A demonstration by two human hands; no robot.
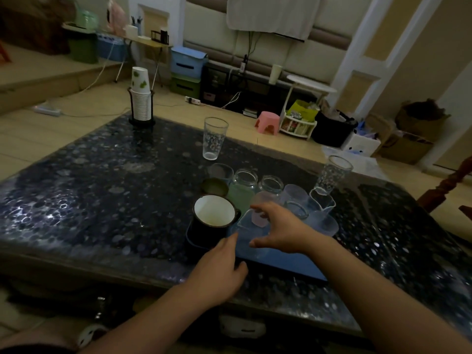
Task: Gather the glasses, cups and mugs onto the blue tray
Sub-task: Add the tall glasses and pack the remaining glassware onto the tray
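The blue tray point(288, 264) lies on the table in front of me. It bears a dark enamel mug point(214, 213) with a white inside, several glass jars point(245, 181) and frosted cups point(324, 222). At its near left stands a clear glass point(249, 237). My right hand point(281, 227) curves round this glass, thumb on the near side and fingers at the far rim. My left hand point(219, 267) reaches to the tray's front edge, its forefinger touching the glass low down. One tall clear glass point(214, 137) stands alone farther back on the table. A tall dotted glass point(332, 175) stands at the tray's far right corner.
The dark pebble-patterned table point(102, 200) carries a stack of paper cups in a black holder point(140, 100) at the far left. Beyond it are a pink stool point(268, 122), storage boxes and cables on the floor. A wooden chair part point(449, 182) shows at the right.
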